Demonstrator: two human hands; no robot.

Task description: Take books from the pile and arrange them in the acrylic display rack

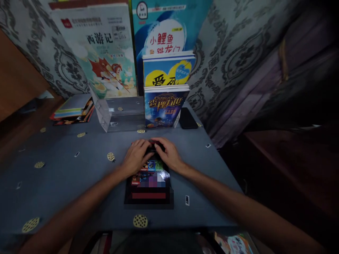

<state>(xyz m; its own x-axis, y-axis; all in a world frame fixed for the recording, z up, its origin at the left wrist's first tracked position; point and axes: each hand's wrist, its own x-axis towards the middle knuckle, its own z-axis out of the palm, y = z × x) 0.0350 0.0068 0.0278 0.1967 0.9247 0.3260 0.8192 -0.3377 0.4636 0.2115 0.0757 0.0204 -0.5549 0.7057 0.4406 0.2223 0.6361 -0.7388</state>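
A dark book or booklet (150, 178) with small colourful pictures lies flat on the grey-blue tablecloth (97, 176), part of its cover pixelated. My left hand (137, 155) rests over its upper left part, fingers spread a little. Across from it, my right hand (168, 153) lies on the upper right edge with its fingers stretched toward the top. The two hands nearly meet at the far end of the book and cover much of that end. Neither hand is wrapped round anything.
Behind the hands, a clear stand (124, 121) holds a large white book (106, 46), a teal book (169, 21), a yellow-and-blue book (169, 70) and a dark blue book (164, 109). A black phone-like object (188, 118) lies right; stacked books (74, 107) lie left.
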